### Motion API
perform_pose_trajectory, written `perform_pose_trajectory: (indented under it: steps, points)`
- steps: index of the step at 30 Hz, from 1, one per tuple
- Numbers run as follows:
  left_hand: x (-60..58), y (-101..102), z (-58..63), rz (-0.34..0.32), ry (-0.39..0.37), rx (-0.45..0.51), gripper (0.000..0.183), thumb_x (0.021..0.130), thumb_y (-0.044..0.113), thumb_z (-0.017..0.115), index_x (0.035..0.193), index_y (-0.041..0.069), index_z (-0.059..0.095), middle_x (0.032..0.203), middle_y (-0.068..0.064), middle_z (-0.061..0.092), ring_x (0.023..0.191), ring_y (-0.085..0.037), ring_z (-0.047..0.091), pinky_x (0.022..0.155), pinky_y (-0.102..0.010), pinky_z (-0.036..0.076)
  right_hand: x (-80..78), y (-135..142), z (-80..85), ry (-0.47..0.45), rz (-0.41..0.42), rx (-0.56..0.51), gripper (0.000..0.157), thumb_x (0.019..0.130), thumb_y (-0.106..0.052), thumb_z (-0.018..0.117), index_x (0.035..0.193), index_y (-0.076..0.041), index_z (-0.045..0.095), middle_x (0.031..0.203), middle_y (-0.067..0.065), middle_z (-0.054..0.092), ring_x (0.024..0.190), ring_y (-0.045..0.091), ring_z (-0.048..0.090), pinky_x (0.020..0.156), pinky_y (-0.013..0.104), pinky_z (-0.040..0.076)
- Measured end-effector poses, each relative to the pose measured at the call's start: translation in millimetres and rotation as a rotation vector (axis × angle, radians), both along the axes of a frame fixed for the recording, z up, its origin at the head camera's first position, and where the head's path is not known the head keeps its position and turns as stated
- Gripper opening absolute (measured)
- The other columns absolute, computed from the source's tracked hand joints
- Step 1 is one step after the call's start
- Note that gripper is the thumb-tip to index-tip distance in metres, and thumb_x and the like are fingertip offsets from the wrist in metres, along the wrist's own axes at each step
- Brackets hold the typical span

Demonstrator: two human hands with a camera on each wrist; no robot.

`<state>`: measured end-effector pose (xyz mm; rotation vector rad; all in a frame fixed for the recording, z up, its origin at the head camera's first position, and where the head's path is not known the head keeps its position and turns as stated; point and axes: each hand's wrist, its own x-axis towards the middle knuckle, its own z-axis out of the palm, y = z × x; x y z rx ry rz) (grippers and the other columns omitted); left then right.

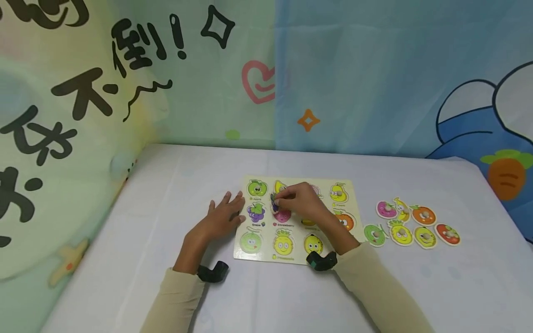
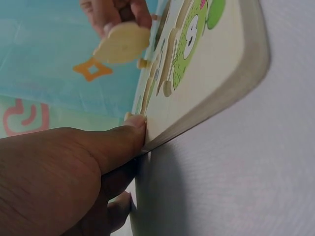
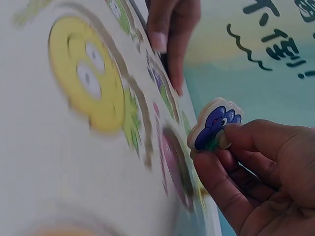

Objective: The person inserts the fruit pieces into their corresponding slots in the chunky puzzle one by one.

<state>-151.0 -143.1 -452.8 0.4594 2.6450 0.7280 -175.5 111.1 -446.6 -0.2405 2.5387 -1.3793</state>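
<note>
the right hand point(image 1: 300, 200) pinches a purple grape piece point(image 3: 210, 127) between thumb and fingers, the gap narrow around it. the piece is held up off the pale fruit board point(image 1: 258, 256), over its ten o'clock part, tilted, with its printed face showing in the right wrist view. the board's printed purple grapes point(image 1: 256, 212) lie just beside it, between eight and nine o'clock from the piece.

the left hand point(image 1: 220, 219) is at the board's nine o'clock edge, fingers spread wide and touching it; its thumb presses on the side of the board in the left wrist view.

at three o'clock of the board, apart from it, seven loose fruit pieces point(image 1: 401, 234) lie close together on the white counter point(image 1: 266, 300), among them a banana point(image 1: 402, 210) at the group's eleven o'clock and a red one point(image 1: 448, 234) at its four o'clock. a printed backdrop point(image 1: 358, 83) stands at twelve o'clock beyond the counter.
</note>
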Motion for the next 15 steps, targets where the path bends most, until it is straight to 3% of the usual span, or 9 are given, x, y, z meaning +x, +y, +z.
perform_pose_trajectory:
  steps: [5,10,15]
  points:
    - [1.0,-0.3,-2.1,0.002,-0.003,-0.007,0.060,0.100,0.028,0.056,0.153,0.014,0.031,0.159,0.001,0.018,0.148,-0.026,0.002,0.113,-0.058,-0.005,1.0,-22.8,-1.1,-0.023,0.033,-0.009,0.009,0.088,-0.018,0.073,0.094,-0.015,0.078,0.090,-0.002,0.069,0.082,0.015,0.059,0.071,0.026,0.050]
    - [0.8,-0.9,-1.7,-0.003,-0.003,-0.005,0.060,0.100,0.029,0.056,0.153,0.013,0.031,0.159,0.001,0.018,0.148,-0.026,0.002,0.113,-0.058,-0.005,3.9,-36.9,-0.8,-0.035,0.058,0.002,0.009,0.087,-0.018,0.073,0.093,-0.015,0.078,0.087,-0.002,0.069,0.070,0.014,0.060,0.056,0.025,0.049]
    - [-0.3,-1.4,-2.0,-0.014,-0.004,-0.012,0.060,0.100,0.029,0.056,0.153,0.014,0.031,0.159,0.001,0.017,0.148,-0.026,0.001,0.113,-0.058,-0.004,6.4,-41.1,1.5,0.016,0.084,0.076,0.007,0.087,-0.016,0.074,0.092,-0.014,0.078,0.087,-0.005,0.069,0.080,0.011,0.059,0.067,0.026,0.050]
